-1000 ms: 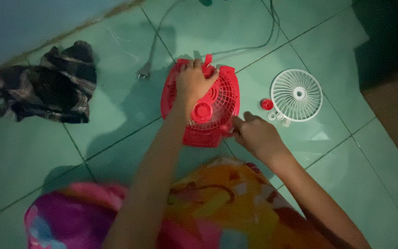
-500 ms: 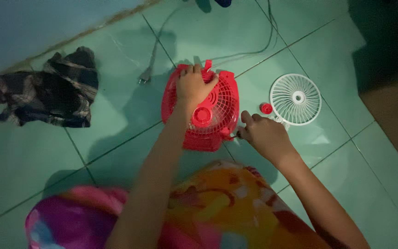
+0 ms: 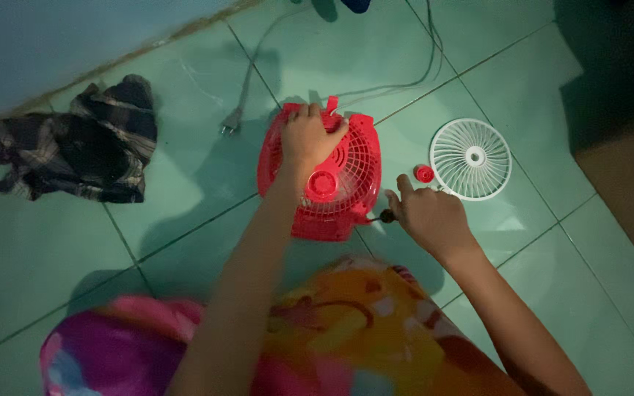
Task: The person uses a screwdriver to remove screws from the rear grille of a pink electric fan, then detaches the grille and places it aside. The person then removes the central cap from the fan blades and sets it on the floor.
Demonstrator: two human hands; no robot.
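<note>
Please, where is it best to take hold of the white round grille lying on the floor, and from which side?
Probably the outer rim of the white grille, from its far right side. It lies flat on the tiles, and there no red cap or right hand is in the way.

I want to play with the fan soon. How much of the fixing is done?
Some is done: the round white plastic grille and a small red cap lie loose on the green tiled floor. Right now the left hand presses on the square red plastic fan housing, while the right hand holds a dark-handled tool at its edge. The housing is still closed.
</note>
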